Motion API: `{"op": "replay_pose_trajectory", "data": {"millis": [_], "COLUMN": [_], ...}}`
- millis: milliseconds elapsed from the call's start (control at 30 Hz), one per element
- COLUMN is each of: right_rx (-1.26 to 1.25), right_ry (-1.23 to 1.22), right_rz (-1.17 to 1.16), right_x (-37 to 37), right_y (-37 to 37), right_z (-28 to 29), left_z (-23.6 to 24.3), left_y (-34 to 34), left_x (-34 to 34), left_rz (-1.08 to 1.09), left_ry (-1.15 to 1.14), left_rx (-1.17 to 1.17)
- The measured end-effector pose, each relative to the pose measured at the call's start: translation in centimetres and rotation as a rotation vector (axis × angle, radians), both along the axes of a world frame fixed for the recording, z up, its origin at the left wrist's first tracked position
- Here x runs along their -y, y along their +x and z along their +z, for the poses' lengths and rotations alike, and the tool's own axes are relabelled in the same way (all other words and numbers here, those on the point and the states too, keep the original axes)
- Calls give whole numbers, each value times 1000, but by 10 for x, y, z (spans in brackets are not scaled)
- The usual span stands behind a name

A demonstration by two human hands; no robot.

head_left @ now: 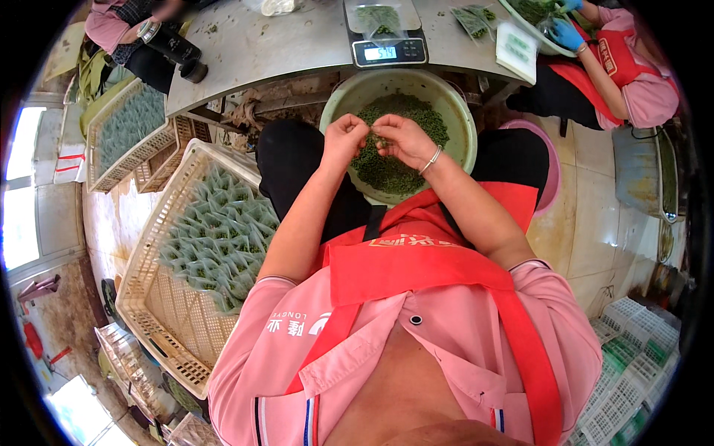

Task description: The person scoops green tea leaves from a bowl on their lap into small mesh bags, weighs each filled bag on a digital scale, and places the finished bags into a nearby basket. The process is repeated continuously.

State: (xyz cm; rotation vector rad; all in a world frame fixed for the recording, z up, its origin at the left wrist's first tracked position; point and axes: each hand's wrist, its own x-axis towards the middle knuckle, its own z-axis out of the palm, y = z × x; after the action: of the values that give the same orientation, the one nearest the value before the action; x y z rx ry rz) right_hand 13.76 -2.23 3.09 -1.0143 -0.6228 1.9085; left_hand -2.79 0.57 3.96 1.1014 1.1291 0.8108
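Observation:
A pale green basin stands between my knees, with a heap of small green berry-like pieces in it. Above the heap, my left hand and my right hand are almost touching. Thumb and fingers are pinched together on both. Whatever lies between the fingertips is too small to make out. A bracelet circles my right wrist. Just beyond the basin, a digital scale with a lit display sits on the metal table, and a clear bag of green pieces lies on its pan.
To my left, a cream plastic crate holds many filled bags; another crate stands beyond. A dark flask is on the table. At the far right, a blue-gloved person works at a bowl. A pink tub is behind my right knee.

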Motion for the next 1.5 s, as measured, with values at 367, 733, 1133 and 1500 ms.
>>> {"op": "replay_pose_trajectory", "data": {"millis": [367,733,1133,1500], "right_rx": [-174,-214,397,279], "right_ry": [-84,92,189,57], "right_rz": [-126,-398,-50,-297], "right_x": [5,-70,-14,-8], "right_y": [20,29,11,28], "right_z": [-23,30,3,-16], "left_z": [-11,-11,-6,0], "left_y": [-10,-2,3,-8], "left_x": [-10,-2,-3,-4], "left_rz": [24,-144,-95,106], "left_ry": [14,-16,-43,-31], "left_rx": [91,35,108,209]}}
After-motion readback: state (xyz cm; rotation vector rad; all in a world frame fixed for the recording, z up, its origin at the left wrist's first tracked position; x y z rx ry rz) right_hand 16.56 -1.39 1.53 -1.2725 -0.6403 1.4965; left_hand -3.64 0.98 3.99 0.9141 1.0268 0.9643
